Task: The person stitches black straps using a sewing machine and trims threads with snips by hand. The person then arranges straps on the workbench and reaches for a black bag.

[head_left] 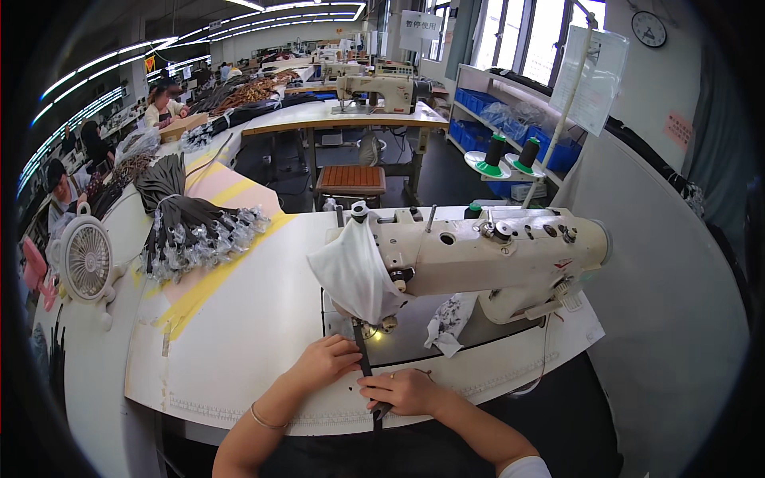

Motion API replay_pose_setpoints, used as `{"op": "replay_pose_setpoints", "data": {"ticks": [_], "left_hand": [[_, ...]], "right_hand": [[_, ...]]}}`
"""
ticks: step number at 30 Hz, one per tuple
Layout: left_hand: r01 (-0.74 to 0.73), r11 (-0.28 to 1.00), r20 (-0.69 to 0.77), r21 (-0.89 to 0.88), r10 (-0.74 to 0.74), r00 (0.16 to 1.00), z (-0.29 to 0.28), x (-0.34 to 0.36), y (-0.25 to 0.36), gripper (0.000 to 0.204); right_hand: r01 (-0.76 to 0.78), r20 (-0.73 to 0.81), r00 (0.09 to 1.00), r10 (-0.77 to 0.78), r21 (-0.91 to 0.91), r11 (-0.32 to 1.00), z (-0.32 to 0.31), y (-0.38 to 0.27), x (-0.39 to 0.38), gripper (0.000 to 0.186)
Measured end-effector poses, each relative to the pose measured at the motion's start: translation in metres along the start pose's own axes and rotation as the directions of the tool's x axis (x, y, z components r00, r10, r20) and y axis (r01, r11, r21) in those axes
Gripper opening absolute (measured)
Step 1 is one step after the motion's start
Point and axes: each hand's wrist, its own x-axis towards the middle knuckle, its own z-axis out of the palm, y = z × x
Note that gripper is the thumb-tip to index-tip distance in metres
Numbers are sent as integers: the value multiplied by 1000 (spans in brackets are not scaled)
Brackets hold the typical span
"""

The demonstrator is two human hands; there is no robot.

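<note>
A narrow black strap [364, 356] runs from under the head of a cream sewing machine [470, 251] toward the table's front edge. My left hand [325, 362] lies to the left of the strap, its curled fingers closed at the strap's edge just in front of the lit needle area. Nearer to me, my right hand [405, 391] pinches the strap's lower part, where dark ends stick out below the fingers. A white cloth [356, 267] drapes over the machine's head and hides part of the needle area.
A bundle of black straps with clear plastic-wrapped ends [199, 231] lies at the left, beside a white fan [86, 256]. A spotted cloth scrap [450, 323] rests near the machine's arm. Green-based thread spools [494, 153] stand behind. Co-workers sit at the far left.
</note>
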Motion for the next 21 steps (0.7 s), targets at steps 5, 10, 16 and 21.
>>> {"op": "replay_pose_setpoints", "data": {"ticks": [5, 10, 16, 21], "left_hand": [[40, 999, 20, -12, -40, 999, -1, 0, 1, 20], [41, 999, 18, -9, -40, 999, -2, -1, 1, 23], [80, 996, 12, -38, -80, 997, 2, -3, 0, 21], [31, 996, 30, -83, -28, 999, 3, -10, -4, 21]], "right_hand": [[11, 22, 1000, -11, 14, 1000, -1, -1, -1, 18], [17, 34, 999, -17, 7, 1000, 1, 0, -2, 17], [69, 6, 998, -70, 60, 996, 1, 2, -4, 18], [36, 99, 994, -39, 30, 999, -6, -6, 6, 25]]}}
